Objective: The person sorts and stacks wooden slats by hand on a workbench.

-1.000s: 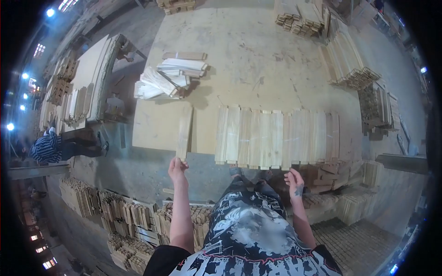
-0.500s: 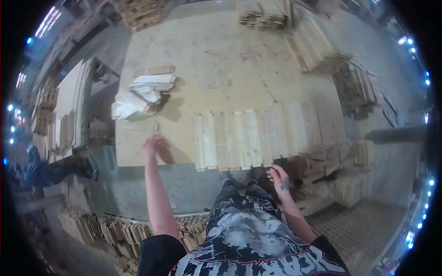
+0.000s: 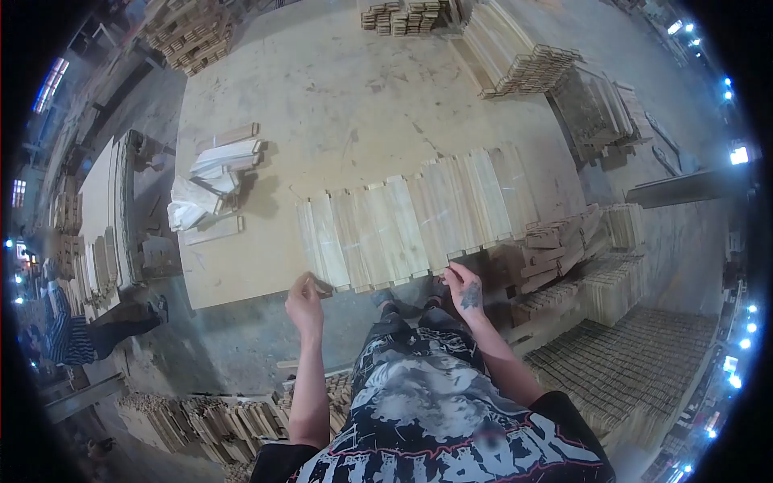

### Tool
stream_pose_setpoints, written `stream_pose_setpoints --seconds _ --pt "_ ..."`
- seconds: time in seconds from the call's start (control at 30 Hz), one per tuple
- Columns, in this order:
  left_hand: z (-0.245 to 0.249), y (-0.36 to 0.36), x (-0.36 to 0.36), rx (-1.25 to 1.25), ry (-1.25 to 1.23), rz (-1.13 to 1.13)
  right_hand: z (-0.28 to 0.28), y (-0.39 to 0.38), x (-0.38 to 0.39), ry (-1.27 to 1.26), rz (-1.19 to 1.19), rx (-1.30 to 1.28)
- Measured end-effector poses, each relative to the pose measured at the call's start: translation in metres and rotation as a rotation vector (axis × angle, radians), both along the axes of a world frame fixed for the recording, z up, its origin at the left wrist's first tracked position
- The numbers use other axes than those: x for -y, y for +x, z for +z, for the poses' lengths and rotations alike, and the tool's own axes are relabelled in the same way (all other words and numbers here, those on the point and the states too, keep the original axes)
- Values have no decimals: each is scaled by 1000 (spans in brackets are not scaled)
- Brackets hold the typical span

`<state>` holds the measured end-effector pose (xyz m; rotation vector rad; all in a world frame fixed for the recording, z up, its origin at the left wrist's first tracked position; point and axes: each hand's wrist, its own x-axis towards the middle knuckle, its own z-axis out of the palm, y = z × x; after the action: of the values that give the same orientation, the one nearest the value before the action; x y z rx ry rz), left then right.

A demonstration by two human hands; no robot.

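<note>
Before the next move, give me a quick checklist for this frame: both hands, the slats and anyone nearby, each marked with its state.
1. Left hand near the row's near left corner: ok.
2. Left hand's grip on a slat: cannot tell; the contact is too small to make out.
3. Right hand at the near edge of the row: ok.
4. Row of wooden slats with ends flush: not ok; the ends step in and out.
5. Loose pile of slats apart from the row: ok; bare worktable lies between.
6. Other person away from both hands: ok; off beyond the worktable's left side.
</note>
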<state>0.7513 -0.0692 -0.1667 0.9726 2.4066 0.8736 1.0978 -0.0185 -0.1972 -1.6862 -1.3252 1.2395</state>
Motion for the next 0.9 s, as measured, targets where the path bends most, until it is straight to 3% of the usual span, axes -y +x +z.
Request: stream_pose_setpoints --seconds 0.1,0.2,0.3,0.4,0.53,0.9 --pt "13 9 2 64 -51 12 15 -2 -4 177 128 437" --pt "-5 5 10 214 -8 44 13 -3 -2 109 64 361" --pt "-17 2 15 363 65 68 3 3 -5 -68 56 112" --pt "-20 5 18 419 148 96 -6 9 -7 -157 -184 -104" --pt "-16 10 21 449 158 109 0 20 -22 -364 -321 -236" --pt "-26 3 23 498 158 139 -13 19 -25 -395 -307 -300"
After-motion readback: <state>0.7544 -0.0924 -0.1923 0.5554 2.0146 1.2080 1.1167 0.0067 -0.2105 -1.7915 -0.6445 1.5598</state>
